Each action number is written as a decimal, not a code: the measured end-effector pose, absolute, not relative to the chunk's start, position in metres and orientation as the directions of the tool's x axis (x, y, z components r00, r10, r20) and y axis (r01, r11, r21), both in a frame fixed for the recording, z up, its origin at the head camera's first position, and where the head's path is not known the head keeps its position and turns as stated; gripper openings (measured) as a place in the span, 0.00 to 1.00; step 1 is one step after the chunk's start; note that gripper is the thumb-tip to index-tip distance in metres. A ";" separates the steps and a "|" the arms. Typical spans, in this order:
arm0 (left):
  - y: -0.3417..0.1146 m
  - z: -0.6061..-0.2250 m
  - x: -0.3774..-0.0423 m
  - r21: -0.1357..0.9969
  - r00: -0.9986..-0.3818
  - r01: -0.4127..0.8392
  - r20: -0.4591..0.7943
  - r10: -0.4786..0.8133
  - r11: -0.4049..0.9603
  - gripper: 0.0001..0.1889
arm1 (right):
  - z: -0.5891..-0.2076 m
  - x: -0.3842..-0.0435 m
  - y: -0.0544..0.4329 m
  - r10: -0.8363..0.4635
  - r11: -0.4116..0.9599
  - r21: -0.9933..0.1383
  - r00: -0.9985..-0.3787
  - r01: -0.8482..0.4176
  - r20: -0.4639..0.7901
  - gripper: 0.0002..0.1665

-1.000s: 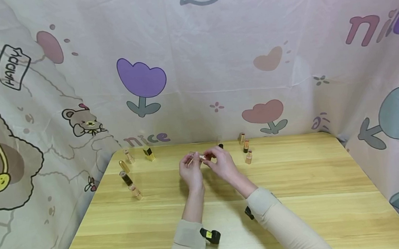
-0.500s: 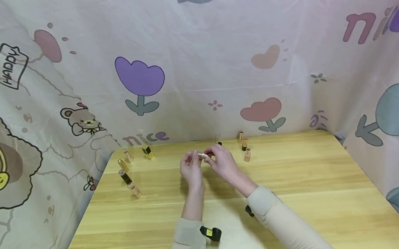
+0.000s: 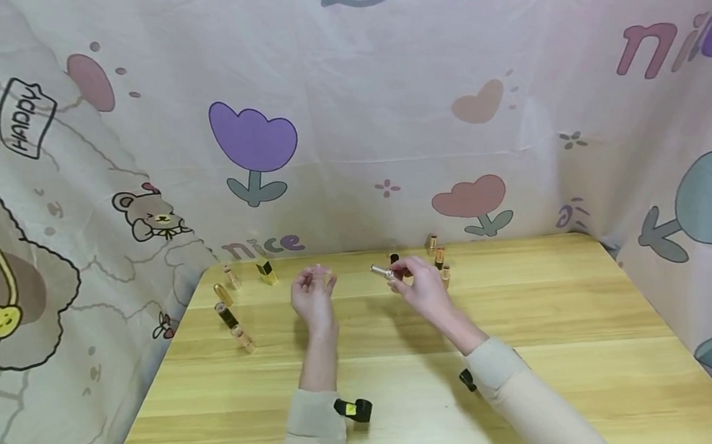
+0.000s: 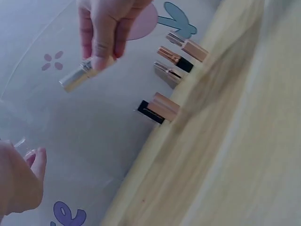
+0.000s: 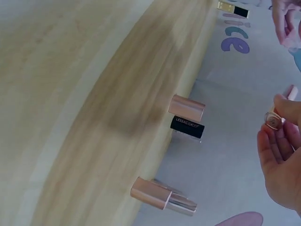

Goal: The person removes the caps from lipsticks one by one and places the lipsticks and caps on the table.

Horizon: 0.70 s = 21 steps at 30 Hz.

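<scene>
My right hand (image 3: pixel 424 283) pinches a slim silver-and-gold lipstick (image 3: pixel 382 271) above the back of the table, its silver end pointing left. In the left wrist view this lipstick (image 4: pixel 73 80) shows a bright silver tip section and a gold part near the fingers. To its left, my left hand (image 3: pixel 314 302) is raised and holds a small clear cap (image 3: pixel 318 269) in its fingertips. The clear cap (image 4: pixel 21 143) is partly hidden by the fingers in the left wrist view. A gap separates the two hands.
Several lipsticks stand at the back right, including a black-and-gold one (image 3: pixel 440 255) and a pink-gold one (image 5: pixel 150 193). A pink-gold piece (image 5: pixel 187 108) stands beside a black lettered tube (image 5: pixel 187 127). On the left are several more, among them a black-and-gold one (image 3: pixel 266 272). Printed cloth (image 3: pixel 344 107) hangs behind.
My hands, earlier together on the lipstick, have come apart. The left moved left with the clear cap; the right moved right with the lipstick.
</scene>
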<state>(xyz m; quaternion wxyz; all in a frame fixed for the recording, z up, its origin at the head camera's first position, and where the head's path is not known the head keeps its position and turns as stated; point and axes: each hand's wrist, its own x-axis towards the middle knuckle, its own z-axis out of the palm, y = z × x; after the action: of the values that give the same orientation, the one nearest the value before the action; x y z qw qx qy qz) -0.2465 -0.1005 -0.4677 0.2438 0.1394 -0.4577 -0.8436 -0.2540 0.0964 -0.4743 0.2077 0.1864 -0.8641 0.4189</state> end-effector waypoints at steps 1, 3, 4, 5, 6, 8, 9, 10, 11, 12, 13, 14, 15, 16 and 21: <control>-0.099 -0.469 -0.246 0.848 -0.845 0.281 -0.004 -0.534 -0.450 0.10 | -0.475 -0.254 0.098 -0.139 0.570 -0.656 -0.845 -0.494 0.516 0.16; -0.096 -0.473 -0.247 0.867 -0.849 0.279 0.021 -0.528 -0.414 0.12 | -0.475 -0.252 0.102 -0.123 0.556 -0.673 -0.849 -0.488 0.514 0.17; -0.094 -0.474 -0.247 0.878 -0.852 0.278 0.037 -0.522 -0.390 0.13 | -0.475 -0.251 0.104 -0.111 0.545 -0.685 -0.852 -0.482 0.511 0.17; -0.092 -0.476 -0.248 0.889 -0.858 0.274 0.055 -0.511 -0.366 0.13 | -0.476 -0.250 0.106 -0.098 0.537 -0.696 -0.855 -0.476 0.509 0.17; -0.090 -0.478 -0.248 0.902 -0.867 0.267 0.070 -0.493 -0.341 0.14 | -0.476 -0.250 0.108 -0.084 0.526 -0.708 -0.857 -0.471 0.508 0.17; -0.086 -0.481 -0.249 0.923 -0.886 0.253 0.101 -0.452 -0.290 0.16 | -0.477 -0.248 0.112 -0.060 0.508 -0.727 -0.861 -0.462 0.505 0.18; -0.083 -0.483 -0.250 0.930 -0.898 0.248 0.115 -0.425 -0.272 0.17 | -0.478 -0.248 0.115 -0.049 0.498 -0.736 -0.862 -0.458 0.504 0.19; -0.081 -0.484 -0.250 0.937 -0.909 0.243 0.130 -0.395 -0.252 0.18 | -0.478 -0.247 0.117 -0.039 0.491 -0.743 -0.864 -0.454 0.502 0.20; -0.079 -0.485 -0.251 0.945 -0.921 0.235 0.140 -0.364 -0.230 0.18 | -0.479 -0.247 0.120 -0.033 0.485 -0.749 -0.865 -0.452 0.501 0.21; -0.076 -0.486 -0.251 0.951 -0.931 0.228 0.150 -0.334 -0.208 0.19 | -0.479 -0.246 0.122 -0.027 0.477 -0.754 -0.866 -0.450 0.500 0.22; -0.074 -0.487 -0.251 0.956 -0.939 0.224 0.159 -0.306 -0.189 0.19 | -0.480 -0.246 0.125 -0.023 0.470 -0.760 -0.867 -0.449 0.497 0.22; -0.072 -0.488 -0.252 0.960 -0.947 0.219 0.167 -0.275 -0.174 0.19 | -0.481 -0.247 0.128 -0.020 0.463 -0.766 -0.869 -0.446 0.494 0.23; -0.070 -0.488 -0.252 0.964 -0.953 0.215 0.173 -0.247 -0.156 0.18 | -0.482 -0.247 0.130 -0.013 0.457 -0.773 -0.872 -0.441 0.490 0.23; -0.068 -0.489 -0.252 0.969 -0.959 0.209 0.177 -0.221 -0.131 0.18 | -0.483 -0.247 0.133 -0.005 0.450 -0.780 -0.874 -0.435 0.485 0.23; -0.062 -0.494 -0.254 0.985 -0.980 0.174 0.172 -0.097 -0.013 0.17 | -0.489 -0.247 0.148 0.047 0.414 -0.828 -0.900 -0.378 0.434 0.21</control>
<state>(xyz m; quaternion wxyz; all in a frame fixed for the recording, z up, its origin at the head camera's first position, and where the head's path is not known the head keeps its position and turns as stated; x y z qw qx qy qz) -0.2539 -0.0619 -0.4940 0.0952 -0.0278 -0.6961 -0.7111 -0.2468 0.1478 -0.4891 0.1997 0.1012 -0.8168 0.5317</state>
